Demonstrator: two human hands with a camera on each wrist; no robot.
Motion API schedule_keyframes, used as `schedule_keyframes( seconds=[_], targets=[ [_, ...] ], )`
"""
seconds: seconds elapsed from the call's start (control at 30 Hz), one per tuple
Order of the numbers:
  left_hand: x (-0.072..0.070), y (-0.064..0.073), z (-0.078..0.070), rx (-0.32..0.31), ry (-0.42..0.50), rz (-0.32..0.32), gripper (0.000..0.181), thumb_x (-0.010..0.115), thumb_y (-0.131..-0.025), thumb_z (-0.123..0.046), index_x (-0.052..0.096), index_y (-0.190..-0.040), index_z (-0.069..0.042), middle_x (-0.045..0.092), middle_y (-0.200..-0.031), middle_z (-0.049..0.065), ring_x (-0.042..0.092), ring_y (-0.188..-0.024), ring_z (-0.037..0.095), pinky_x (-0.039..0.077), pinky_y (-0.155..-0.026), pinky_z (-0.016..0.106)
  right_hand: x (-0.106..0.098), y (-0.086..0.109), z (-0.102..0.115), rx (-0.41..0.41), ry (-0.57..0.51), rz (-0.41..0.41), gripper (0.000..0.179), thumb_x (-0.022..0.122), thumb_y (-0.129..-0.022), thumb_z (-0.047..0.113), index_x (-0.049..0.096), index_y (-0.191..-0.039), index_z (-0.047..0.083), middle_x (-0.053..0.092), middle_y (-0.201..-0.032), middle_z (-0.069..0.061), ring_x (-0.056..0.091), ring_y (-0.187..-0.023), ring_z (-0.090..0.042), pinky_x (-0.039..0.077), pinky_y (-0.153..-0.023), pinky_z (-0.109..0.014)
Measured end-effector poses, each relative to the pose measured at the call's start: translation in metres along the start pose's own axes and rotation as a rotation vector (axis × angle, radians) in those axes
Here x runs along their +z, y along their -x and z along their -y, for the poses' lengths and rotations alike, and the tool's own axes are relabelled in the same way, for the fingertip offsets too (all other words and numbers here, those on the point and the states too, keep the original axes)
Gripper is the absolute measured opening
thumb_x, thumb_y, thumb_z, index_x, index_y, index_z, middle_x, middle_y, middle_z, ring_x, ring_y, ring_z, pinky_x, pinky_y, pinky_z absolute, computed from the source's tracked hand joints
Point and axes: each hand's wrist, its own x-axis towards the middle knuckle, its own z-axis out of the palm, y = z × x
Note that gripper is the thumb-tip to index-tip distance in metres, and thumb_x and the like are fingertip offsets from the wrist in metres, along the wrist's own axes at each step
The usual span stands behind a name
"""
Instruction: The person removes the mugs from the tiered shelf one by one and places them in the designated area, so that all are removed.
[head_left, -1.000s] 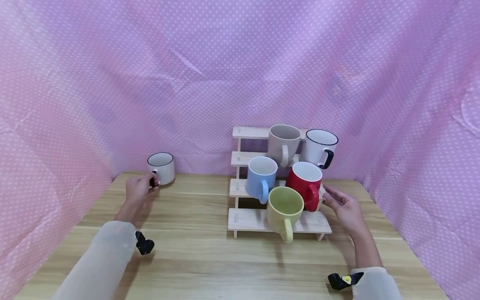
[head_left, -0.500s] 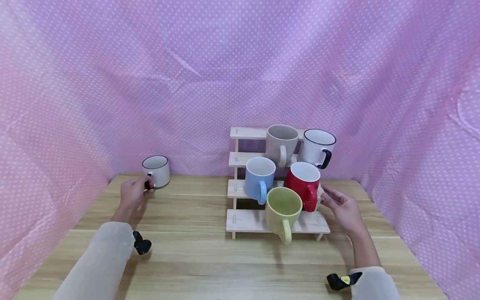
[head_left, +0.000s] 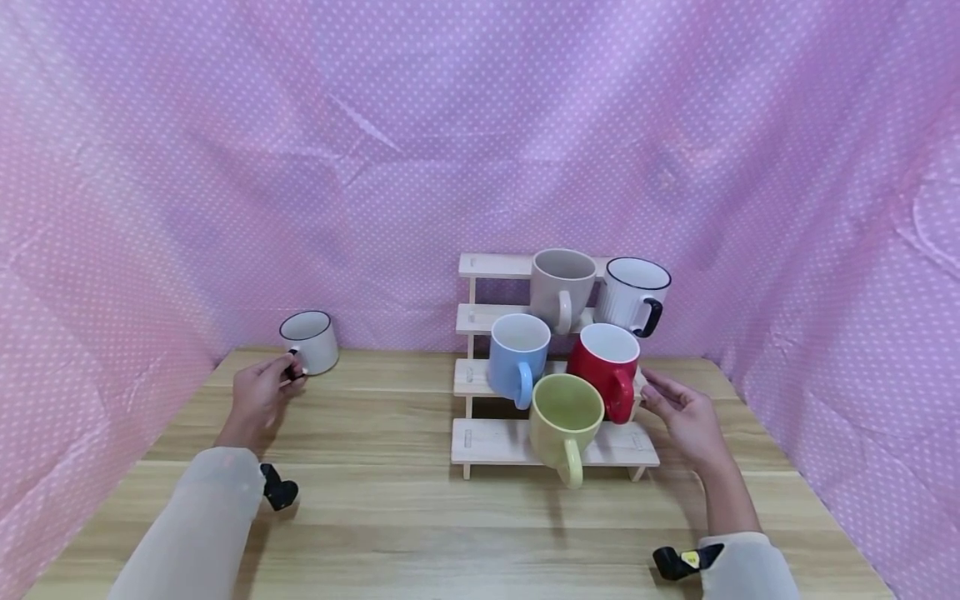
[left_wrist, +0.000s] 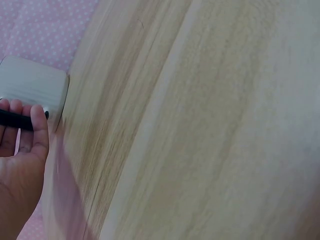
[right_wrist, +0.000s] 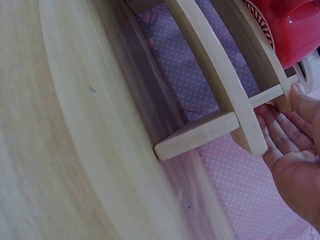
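At the far left of the table, my left hand [head_left: 257, 392] grips a white mug [head_left: 315, 347] by its black handle; a thin dark line runs round the rim. In the left wrist view the fingers curl round that handle [left_wrist: 15, 120], and the mug stands upright at the table's back edge. My right hand [head_left: 692, 423] pinches the right end of a board of the stepped wooden rack [head_left: 495, 442]. Seen from the right wrist, the thumb lies at the board's end [right_wrist: 284, 100] with fingers beneath, close by the red mug [right_wrist: 295, 35].
On the rack stand a grey mug [head_left: 551, 292], a ribbed white mug [head_left: 624, 310] with a black handle, a light blue mug [head_left: 510, 362] and a green mug [head_left: 555, 429]. Pink dotted cloth [head_left: 390, 200] hangs behind and at both sides of the wooden table [head_left: 375, 517].
My left hand has shifted the white mug slightly left and towards me. The right hand keeps its hold on the rack. The head view has turned a little.
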Motion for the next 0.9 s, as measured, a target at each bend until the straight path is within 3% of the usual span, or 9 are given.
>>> schedule_keyframes(
  seconds=[0.17, 0.3, 0.5, 0.6, 0.73, 0.9],
  targets=[
    [0.001, 0.000, -0.002, 0.004, -0.055, -0.011, 0.030, 0.066, -0.102, -0.018, 0.066, -0.114, 0.009, 0.067, -0.095, 0.007, 0.068, -0.089, 0.016, 0.061, -0.082, 0.029, -0.001, 0.001, 0.001, 0.006, 0.007, -0.003, 0.053, 0.063, -0.103, 0.021, 0.049, -0.146, -0.008, 0.066, -0.120, 0.020, 0.072, -0.099, -0.005, 0.054, -0.087, -0.014],
    [0.002, 0.001, -0.005, -0.019, -0.115, -0.035, 0.038, 0.065, -0.102, -0.023, 0.063, -0.118, 0.011, 0.062, -0.108, 0.009, 0.061, -0.101, 0.017, 0.058, -0.093, 0.031, -0.001, 0.000, 0.000, 0.004, 0.006, 0.001, 0.053, 0.063, -0.104, 0.021, 0.049, -0.146, -0.007, 0.066, -0.124, 0.014, 0.071, -0.098, -0.003, 0.054, -0.088, -0.015],
    [0.011, 0.002, -0.015, -0.056, -0.225, -0.163, 0.053, 0.066, -0.099, -0.043, 0.060, -0.126, 0.002, 0.054, -0.122, 0.007, 0.052, -0.115, 0.018, 0.054, -0.100, 0.040, 0.000, 0.000, 0.001, 0.007, 0.016, 0.003, 0.053, 0.062, -0.104, 0.022, 0.049, -0.146, -0.007, 0.066, -0.127, 0.011, 0.071, -0.099, -0.002, 0.054, -0.088, -0.015],
    [0.020, -0.001, -0.023, 0.010, -0.386, -0.244, 0.054, 0.062, -0.098, -0.052, 0.063, -0.122, -0.003, 0.055, -0.118, 0.001, 0.050, -0.110, 0.012, 0.057, -0.094, 0.031, 0.000, 0.000, 0.003, 0.010, 0.011, 0.005, 0.053, 0.062, -0.104, 0.022, 0.049, -0.146, -0.007, 0.066, -0.125, 0.014, 0.071, -0.099, -0.003, 0.054, -0.088, -0.014],
    [0.036, -0.005, -0.036, 0.176, -0.649, -0.299, 0.054, 0.059, -0.099, -0.054, 0.066, -0.114, -0.002, 0.059, -0.102, -0.003, 0.053, -0.093, 0.005, 0.046, -0.077, 0.017, 0.001, 0.001, 0.003, 0.010, -0.014, 0.008, 0.054, 0.062, -0.104, 0.021, 0.047, -0.146, -0.009, 0.066, -0.122, 0.017, 0.071, -0.097, -0.001, 0.054, -0.088, -0.014],
    [0.059, -0.007, -0.051, 0.336, -0.747, -0.259, 0.043, 0.062, -0.099, -0.041, 0.069, -0.108, 0.001, 0.060, -0.090, -0.004, 0.055, -0.081, 0.005, 0.047, -0.070, 0.016, 0.001, 0.001, 0.003, 0.000, -0.030, 0.011, 0.054, 0.062, -0.104, 0.020, 0.046, -0.146, -0.011, 0.066, -0.119, 0.021, 0.070, -0.096, 0.001, 0.054, -0.088, -0.014]
  ],
)
